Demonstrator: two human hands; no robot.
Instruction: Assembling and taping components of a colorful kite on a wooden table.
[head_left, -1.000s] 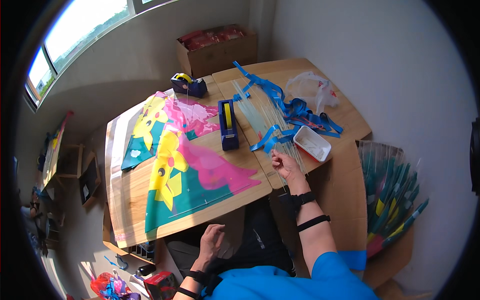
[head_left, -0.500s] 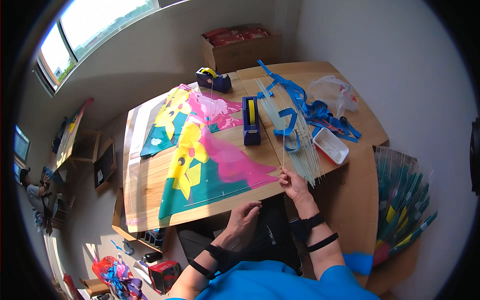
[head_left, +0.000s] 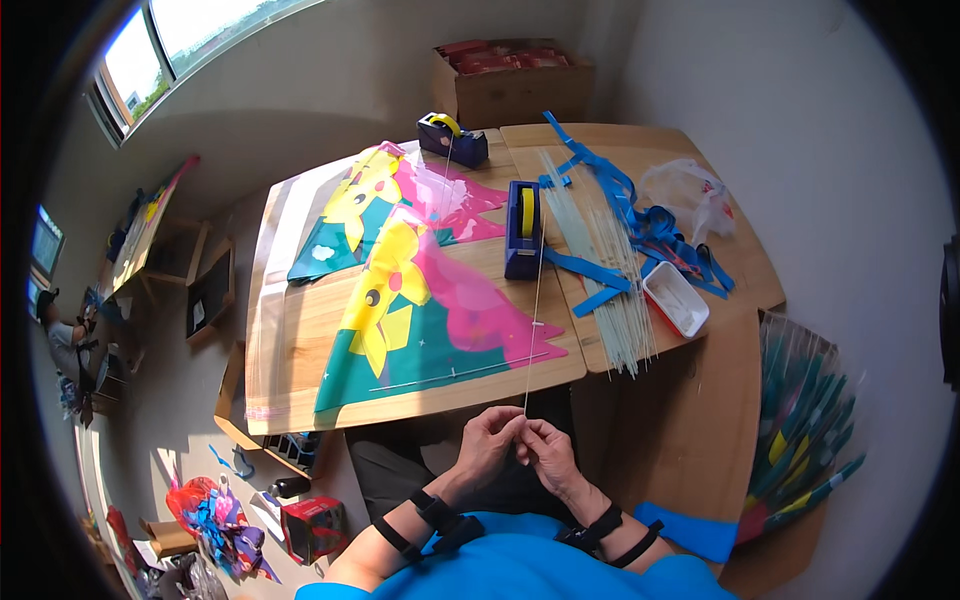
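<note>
Just off the table's front edge, my left hand [head_left: 487,440] and my right hand [head_left: 550,457] meet. Both have their fingers pinched round the lower end of a thin pale rod [head_left: 533,362]. The rod rises over the table, and a small white piece shows partway along it. Left of it lies a triangular kite sail [head_left: 440,335] in teal and pink with a yellow cartoon figure, a thin rod across its lower part. A second similar kite sail [head_left: 355,205] lies behind. What the fingertips do at the rod's end is hidden.
Two blue tape dispensers [head_left: 523,235] [head_left: 455,140] stand on the table. To the right are a bundle of pale rods [head_left: 620,320], blue straps [head_left: 650,225], a white tray [head_left: 676,300] and a plastic bag [head_left: 690,195]. A carton [head_left: 790,440] holds rolled kites.
My right hand has moved left and down from the rod bundle with a rod. My left hand has closed on that rod too. A blue strap near the bundle has shifted and lies flatter.
</note>
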